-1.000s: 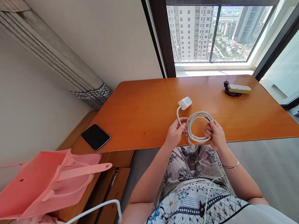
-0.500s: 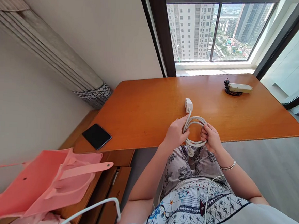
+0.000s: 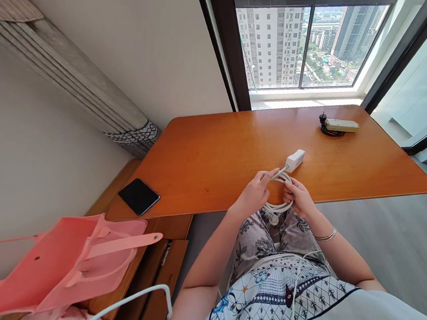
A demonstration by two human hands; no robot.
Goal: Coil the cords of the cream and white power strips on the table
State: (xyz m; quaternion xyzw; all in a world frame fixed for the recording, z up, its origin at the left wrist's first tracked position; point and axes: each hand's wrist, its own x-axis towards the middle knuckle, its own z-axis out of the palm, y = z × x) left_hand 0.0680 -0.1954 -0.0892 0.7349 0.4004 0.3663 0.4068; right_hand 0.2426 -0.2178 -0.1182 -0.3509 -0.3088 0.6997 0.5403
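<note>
A white cable is wound into a loose coil at the table's near edge, above my lap. My left hand grips the coil's left side, its fingers around the strands near the top. On the right side, my right hand pinches the same coil. From the coil's top, a short length leads to a white block-shaped socket end, tilted up to the right over the table. A round white plug hangs below the coil, in front of my trousers.
The brown table bears a black tablet at its left and a white power strip with a black cord at the far right. An open pink bag stands lower left. Beyond the table is a window.
The white block end has swung right and down, from above my left hand to above my right. My left fingers have shifted toward the coil's top. Both hands still hold the coil.
</note>
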